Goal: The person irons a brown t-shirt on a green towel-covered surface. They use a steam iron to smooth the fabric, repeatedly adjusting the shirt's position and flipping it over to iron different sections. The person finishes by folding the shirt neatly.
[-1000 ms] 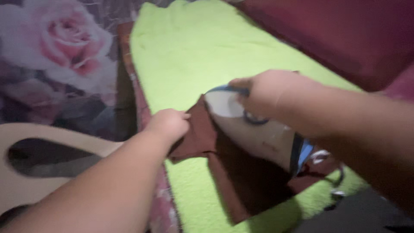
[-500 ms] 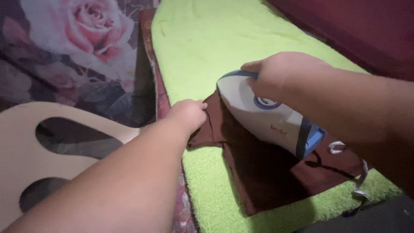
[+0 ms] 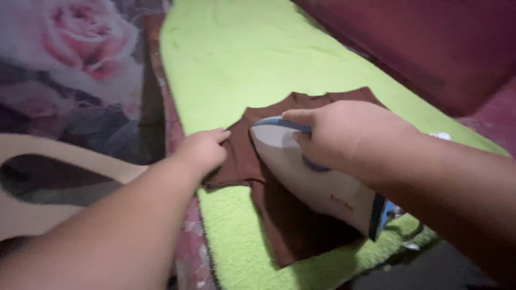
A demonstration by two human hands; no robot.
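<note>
The right hand (image 3: 344, 134) is gripping the handle of a white and blue clothes iron (image 3: 312, 180), fingers fully wrapped, pressing a brown garment (image 3: 258, 156) lying on the green towel (image 3: 231, 59). The left hand (image 3: 201, 150) is pinning the garment's left edge, fingers curled down. Those fingers are sitting near the iron's tip, so they could get burned.

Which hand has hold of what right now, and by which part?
Right hand grips the iron by its top handle; left hand pins the brown cloth at its left edge.
</note>
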